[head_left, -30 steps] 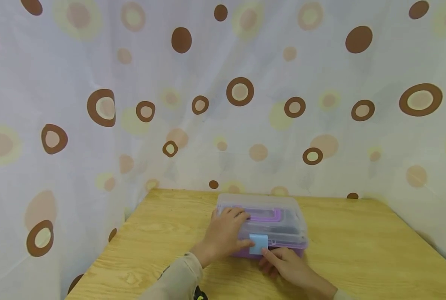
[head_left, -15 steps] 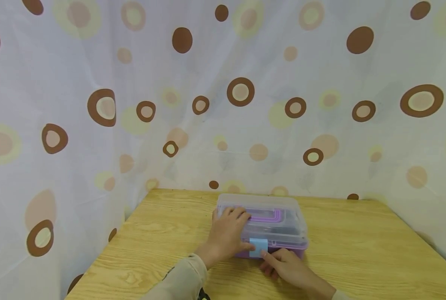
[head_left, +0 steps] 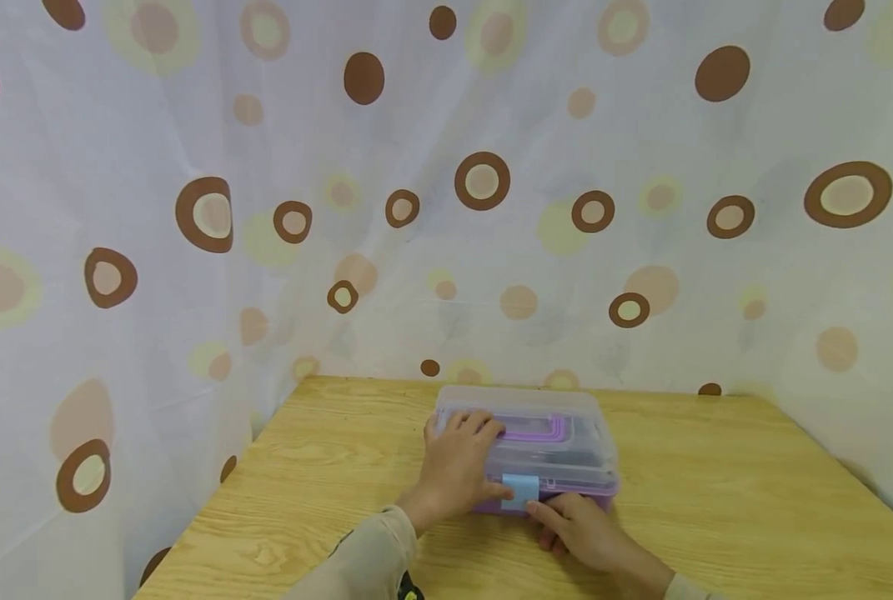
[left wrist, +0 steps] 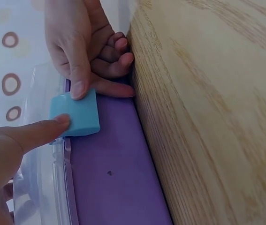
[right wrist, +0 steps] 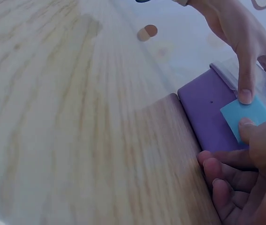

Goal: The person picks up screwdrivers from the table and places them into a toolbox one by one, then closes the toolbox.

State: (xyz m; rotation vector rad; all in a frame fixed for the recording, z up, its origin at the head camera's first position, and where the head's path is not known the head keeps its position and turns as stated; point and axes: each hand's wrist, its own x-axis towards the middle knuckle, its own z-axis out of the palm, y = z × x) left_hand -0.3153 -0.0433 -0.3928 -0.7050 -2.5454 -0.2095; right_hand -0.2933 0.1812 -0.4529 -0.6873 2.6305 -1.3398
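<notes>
A plastic storage box with a purple body (left wrist: 116, 183) and clear lid (head_left: 524, 401) lies on the table, its lid down. A light blue latch (head_left: 522, 486) sits at the front seam. My left hand (head_left: 454, 462) rests on the lid's left part, fingers spread beside the purple handle (head_left: 556, 429), its thumb touching the latch. The right hand (head_left: 590, 530) is at the front, its thumb pressing the latch's lower part. In the right wrist view, the right index finger lies along the box's lower front and the other fingers are loosely curled. Contents look blurred through the lid.
The box stands toward the far edge of the wooden table (head_left: 326, 475). Behind and at the sides hangs a white curtain (head_left: 416, 100) with brown and beige dots.
Between one second and half a second ago the blue latch swung down slightly against the box front under the thumbs. Both hands have stayed almost in place since.
</notes>
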